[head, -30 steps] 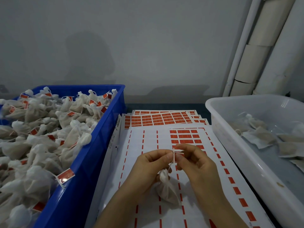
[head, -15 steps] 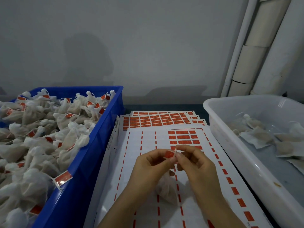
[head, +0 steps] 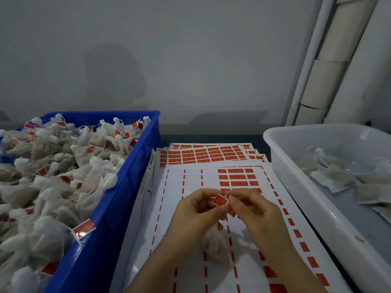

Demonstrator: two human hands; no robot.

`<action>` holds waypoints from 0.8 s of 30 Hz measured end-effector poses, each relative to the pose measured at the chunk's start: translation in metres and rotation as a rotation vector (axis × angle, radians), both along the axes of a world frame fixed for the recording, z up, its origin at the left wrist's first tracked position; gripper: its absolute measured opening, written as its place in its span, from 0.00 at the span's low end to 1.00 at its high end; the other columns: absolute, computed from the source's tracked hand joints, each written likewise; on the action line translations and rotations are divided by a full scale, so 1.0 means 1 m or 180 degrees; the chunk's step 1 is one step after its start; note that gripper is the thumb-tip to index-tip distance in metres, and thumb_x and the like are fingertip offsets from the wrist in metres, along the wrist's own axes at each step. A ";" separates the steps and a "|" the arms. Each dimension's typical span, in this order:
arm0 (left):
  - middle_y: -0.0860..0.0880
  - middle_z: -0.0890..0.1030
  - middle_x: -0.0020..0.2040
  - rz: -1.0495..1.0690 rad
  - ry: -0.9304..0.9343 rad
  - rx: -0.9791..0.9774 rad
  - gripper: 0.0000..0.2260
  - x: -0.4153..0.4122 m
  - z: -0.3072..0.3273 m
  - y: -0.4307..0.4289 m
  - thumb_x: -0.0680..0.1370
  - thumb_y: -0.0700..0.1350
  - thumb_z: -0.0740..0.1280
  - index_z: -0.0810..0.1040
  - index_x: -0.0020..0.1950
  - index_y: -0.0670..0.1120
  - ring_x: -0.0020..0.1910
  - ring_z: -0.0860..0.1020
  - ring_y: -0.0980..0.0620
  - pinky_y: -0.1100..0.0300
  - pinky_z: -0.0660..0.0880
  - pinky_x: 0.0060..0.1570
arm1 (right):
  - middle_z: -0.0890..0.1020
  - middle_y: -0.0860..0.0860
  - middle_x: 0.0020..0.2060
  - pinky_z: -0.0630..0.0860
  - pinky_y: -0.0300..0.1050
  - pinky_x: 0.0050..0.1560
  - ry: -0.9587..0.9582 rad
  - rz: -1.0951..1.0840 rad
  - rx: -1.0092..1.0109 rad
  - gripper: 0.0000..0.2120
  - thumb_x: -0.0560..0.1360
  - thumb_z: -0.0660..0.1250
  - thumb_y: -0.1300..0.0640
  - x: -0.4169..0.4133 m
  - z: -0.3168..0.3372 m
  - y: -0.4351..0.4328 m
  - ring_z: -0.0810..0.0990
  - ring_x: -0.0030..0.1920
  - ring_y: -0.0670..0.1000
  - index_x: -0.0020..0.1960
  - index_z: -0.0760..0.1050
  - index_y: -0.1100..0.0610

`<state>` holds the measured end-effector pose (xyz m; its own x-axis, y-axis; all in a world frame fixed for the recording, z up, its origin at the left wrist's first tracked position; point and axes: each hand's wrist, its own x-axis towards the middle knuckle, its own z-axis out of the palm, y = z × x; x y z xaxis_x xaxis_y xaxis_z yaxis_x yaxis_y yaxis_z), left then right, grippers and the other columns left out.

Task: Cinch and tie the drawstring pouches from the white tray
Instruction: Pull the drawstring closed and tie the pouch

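The small white pouch (head: pixel 214 245) is just below the two hands, at the middle of the front edge of the tabletop (head: pixel 211 138), its gathered neck pointing up toward the fingers. Whether it rests on the paper or hangs free I cannot tell. Above it the left hand (head: pixel 195 214) and the right hand (head: pixel 255 212) meet fingertip to fingertip — both pinch a tilted red sticker (head: pixel 220 201), the other fingers curled in.

Under the hands lies a white sticker sheet (head: pixel 190 261), mostly bare, with red dashes and a few red stickers at its far end. More sheets (head: pixel 201 154) fan out behind it toward the back edge.

Along the right edge stands the white tray (head: pixel 296 178) with flat pouches (head: pixel 336 176) inside. Along the left edge stands a blue crate (head: pixel 118 208) heaped with tied pouches (head: pixel 63 176) — many carry red tags. Pale pipes (head: pixel 330 81) run up the grey wall at the back right corner.
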<state>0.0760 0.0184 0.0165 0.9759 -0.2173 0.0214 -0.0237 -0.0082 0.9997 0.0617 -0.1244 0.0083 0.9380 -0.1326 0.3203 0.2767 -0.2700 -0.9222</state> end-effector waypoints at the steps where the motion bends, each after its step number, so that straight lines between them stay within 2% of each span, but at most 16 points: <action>1: 0.52 0.84 0.41 0.0009 0.0005 0.0023 0.08 0.000 0.000 0.000 0.73 0.40 0.71 0.80 0.50 0.50 0.39 0.83 0.53 0.65 0.78 0.37 | 0.80 0.34 0.37 0.71 0.23 0.39 -0.0010 -0.0009 -0.0006 0.07 0.65 0.65 0.45 0.000 0.000 -0.001 0.78 0.45 0.34 0.42 0.76 0.44; 3: 0.52 0.84 0.40 0.0006 0.0015 0.0067 0.06 0.001 -0.001 0.000 0.73 0.41 0.71 0.80 0.48 0.49 0.39 0.83 0.53 0.65 0.78 0.37 | 0.80 0.35 0.36 0.71 0.22 0.38 0.0012 -0.0011 -0.0024 0.01 0.68 0.67 0.50 0.001 -0.001 -0.002 0.78 0.44 0.35 0.40 0.76 0.46; 6: 0.53 0.84 0.39 0.0037 -0.0016 0.0094 0.02 0.000 -0.002 -0.002 0.74 0.42 0.70 0.81 0.45 0.49 0.38 0.82 0.56 0.67 0.77 0.36 | 0.81 0.37 0.38 0.71 0.23 0.38 -0.0019 -0.0081 -0.0103 0.05 0.71 0.69 0.56 0.001 -0.004 -0.004 0.78 0.44 0.36 0.41 0.76 0.46; 10: 0.55 0.84 0.38 0.0221 -0.0060 0.0053 0.02 0.000 -0.003 -0.005 0.74 0.43 0.69 0.82 0.44 0.49 0.37 0.81 0.57 0.68 0.76 0.35 | 0.80 0.34 0.35 0.70 0.21 0.35 0.0121 -0.0201 -0.0091 0.01 0.71 0.67 0.50 -0.002 -0.004 0.001 0.78 0.43 0.34 0.41 0.75 0.45; 12: 0.54 0.84 0.37 0.0365 -0.0056 0.0068 0.02 0.000 -0.003 -0.006 0.73 0.44 0.70 0.81 0.46 0.49 0.35 0.81 0.56 0.68 0.76 0.34 | 0.79 0.33 0.34 0.70 0.21 0.34 0.0196 -0.0279 -0.0072 0.03 0.69 0.65 0.46 -0.003 -0.004 0.005 0.79 0.41 0.36 0.40 0.74 0.44; 16: 0.55 0.84 0.37 0.0741 -0.0040 0.0115 0.14 0.000 -0.004 -0.010 0.70 0.47 0.74 0.72 0.51 0.52 0.35 0.82 0.57 0.70 0.75 0.31 | 0.79 0.31 0.32 0.70 0.22 0.32 0.0316 -0.0402 0.0094 0.10 0.65 0.61 0.41 -0.003 -0.005 0.010 0.78 0.41 0.34 0.41 0.75 0.44; 20: 0.64 0.80 0.39 0.1178 -0.0501 0.0456 0.13 0.000 -0.012 -0.014 0.67 0.49 0.75 0.72 0.43 0.52 0.41 0.80 0.64 0.74 0.74 0.33 | 0.78 0.30 0.31 0.69 0.22 0.30 0.0408 -0.0486 0.0257 0.10 0.64 0.61 0.41 -0.003 -0.006 0.014 0.79 0.38 0.35 0.40 0.75 0.45; 24: 0.67 0.80 0.39 0.1098 -0.1124 0.0659 0.06 -0.005 -0.014 -0.013 0.71 0.45 0.71 0.76 0.39 0.55 0.43 0.79 0.65 0.78 0.72 0.39 | 0.78 0.30 0.30 0.69 0.21 0.28 0.0526 -0.0497 0.0380 0.11 0.64 0.59 0.40 -0.002 -0.006 0.016 0.74 0.39 0.27 0.40 0.74 0.45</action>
